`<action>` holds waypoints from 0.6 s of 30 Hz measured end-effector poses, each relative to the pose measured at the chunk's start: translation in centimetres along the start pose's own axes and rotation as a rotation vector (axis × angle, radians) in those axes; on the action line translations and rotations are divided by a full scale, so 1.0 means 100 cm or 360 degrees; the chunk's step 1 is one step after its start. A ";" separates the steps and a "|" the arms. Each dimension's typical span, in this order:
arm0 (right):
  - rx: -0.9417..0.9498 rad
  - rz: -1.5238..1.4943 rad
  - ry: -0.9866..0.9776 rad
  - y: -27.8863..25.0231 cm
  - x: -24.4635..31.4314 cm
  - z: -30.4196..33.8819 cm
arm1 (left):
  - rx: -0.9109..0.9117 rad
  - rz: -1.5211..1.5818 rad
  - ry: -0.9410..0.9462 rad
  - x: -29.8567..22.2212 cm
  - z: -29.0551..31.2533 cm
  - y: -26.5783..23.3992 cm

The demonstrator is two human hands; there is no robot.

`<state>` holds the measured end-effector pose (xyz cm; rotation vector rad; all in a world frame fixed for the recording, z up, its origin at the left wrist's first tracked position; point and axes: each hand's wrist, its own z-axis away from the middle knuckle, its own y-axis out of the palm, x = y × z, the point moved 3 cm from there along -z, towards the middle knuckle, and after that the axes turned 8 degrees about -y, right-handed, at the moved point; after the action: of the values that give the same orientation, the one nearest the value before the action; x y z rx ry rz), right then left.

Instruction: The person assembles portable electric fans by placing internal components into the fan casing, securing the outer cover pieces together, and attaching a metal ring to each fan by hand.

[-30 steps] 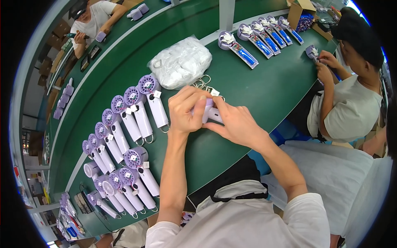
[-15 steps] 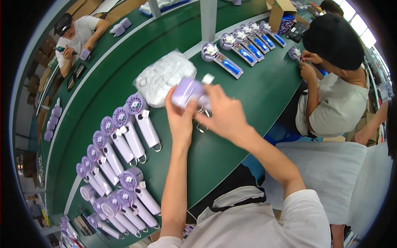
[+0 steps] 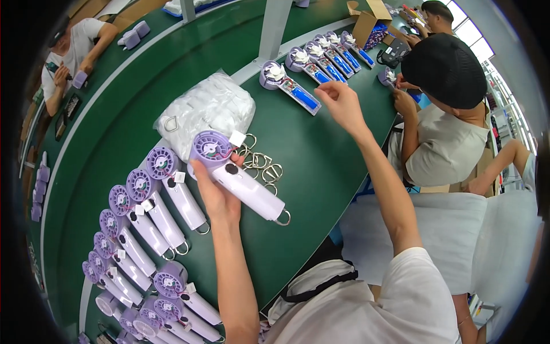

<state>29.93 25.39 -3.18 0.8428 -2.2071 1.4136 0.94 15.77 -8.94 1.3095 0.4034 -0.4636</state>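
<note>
My left hand (image 3: 220,198) is closed around a lilac handheld fan (image 3: 249,189) from beneath. Its round grille faces up, a small white connector dangles on thin wires beside the head, and a metal ring hangs from the handle's end. My right hand (image 3: 344,109) is away to the right, thumb and fingers drawn together, with nothing visible between them. Closest to those fingertips is an opened fan half (image 3: 298,94) with white blades and a blue battery. Loose metal rings (image 3: 260,161) lie on the table partly behind the held fan.
Rows of similar lilac fans (image 3: 180,200) lie at left. A clear bag of white parts (image 3: 209,106) sits beyond my left hand. Several more opened fan halves (image 3: 329,63) line the far side near a cardboard box (image 3: 369,23). Co-workers sit at right and far left.
My right hand has left the fan and moved right and away, toward the opened halves. The fan in my left hand has turned to show its grille and handle. The view has shifted.
</note>
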 end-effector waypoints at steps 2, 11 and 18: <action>0.0032 0.0004 -0.0001 0.005 -0.001 0.003 | -0.0057 -0.0029 0.0013 -0.005 0.002 0.005; -0.0913 -0.0055 -0.0641 -0.010 0.052 0.012 | 0.0261 0.0060 0.0024 -0.011 -0.008 0.005; 0.0064 0.0139 -0.0638 0.046 0.033 0.101 | 0.0644 0.0698 -0.0286 -0.009 -0.014 -0.009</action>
<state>24.43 16.76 -8.50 1.1401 -2.5416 1.4329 -0.34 17.04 -9.50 1.6780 -0.1406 -0.2943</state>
